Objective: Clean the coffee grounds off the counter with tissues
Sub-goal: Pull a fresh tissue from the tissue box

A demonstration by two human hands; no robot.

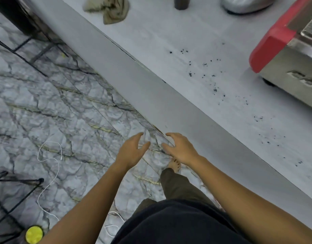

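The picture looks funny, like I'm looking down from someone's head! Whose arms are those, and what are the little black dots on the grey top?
You guessed it: a small camera sits on a person's head and looks down, so you see their own arms, dark shirt and a bare foot. The left hand and right hand hang loosely open over the marble floor, holding nothing. The grey top is a counter. The black dots are spilled coffee grounds, scattered beside a red and silver machine. A crumpled cloth lies at the far end, near a dark cup. The person means to wipe up the grounds with tissues, but no tissues show yet.
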